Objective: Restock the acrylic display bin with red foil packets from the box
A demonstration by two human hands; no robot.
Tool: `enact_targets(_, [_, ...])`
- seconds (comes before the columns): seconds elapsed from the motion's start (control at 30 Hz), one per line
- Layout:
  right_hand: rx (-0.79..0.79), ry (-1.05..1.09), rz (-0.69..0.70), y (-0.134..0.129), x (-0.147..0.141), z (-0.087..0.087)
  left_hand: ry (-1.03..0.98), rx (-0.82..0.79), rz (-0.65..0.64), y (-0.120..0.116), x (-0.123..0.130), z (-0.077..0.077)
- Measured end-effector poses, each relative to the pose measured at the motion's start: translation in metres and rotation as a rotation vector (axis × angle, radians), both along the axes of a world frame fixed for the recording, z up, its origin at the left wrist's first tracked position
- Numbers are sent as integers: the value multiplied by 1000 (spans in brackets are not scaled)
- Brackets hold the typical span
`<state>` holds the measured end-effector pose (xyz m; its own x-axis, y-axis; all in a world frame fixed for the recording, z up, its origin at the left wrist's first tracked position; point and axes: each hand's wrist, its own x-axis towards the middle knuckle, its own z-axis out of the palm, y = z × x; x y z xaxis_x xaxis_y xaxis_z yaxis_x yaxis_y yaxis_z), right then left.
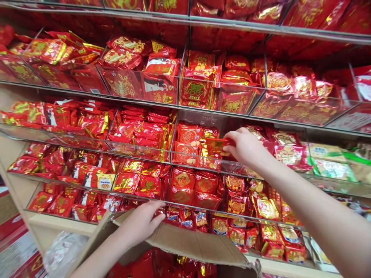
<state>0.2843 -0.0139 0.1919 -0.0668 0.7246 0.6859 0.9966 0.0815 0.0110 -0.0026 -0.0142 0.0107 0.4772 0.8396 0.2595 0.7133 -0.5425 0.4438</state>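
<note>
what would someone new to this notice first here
Most likely the wall of red and gold packets, packed into clear-fronted shelf compartments across nearly the whole view. Next, the two bare hands: the right holds a red packet at a middle-row compartment, while the left is at the open cardboard box below, which has more red packets inside. The green and white packs at the right also stand out.

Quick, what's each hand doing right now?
Left hand: open, thumb and fingers parted, over the edge of the cardboard box.
Right hand: closed on a red packet at the shelf.
</note>
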Motion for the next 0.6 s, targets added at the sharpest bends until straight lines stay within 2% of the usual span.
enact_targets(0.1, [-349, 11, -70, 27, -4, 3, 56, -58, -7, -5, -1, -3])
enact_targets(0.17, [-453, 36, -85, 35, -7, 2, 97, -73, 4, -12, 1, -2])
enact_targets(0.6, [-545, 10, -151, 47, -23, -1, 202, -163, -5, -14, 3, 0])
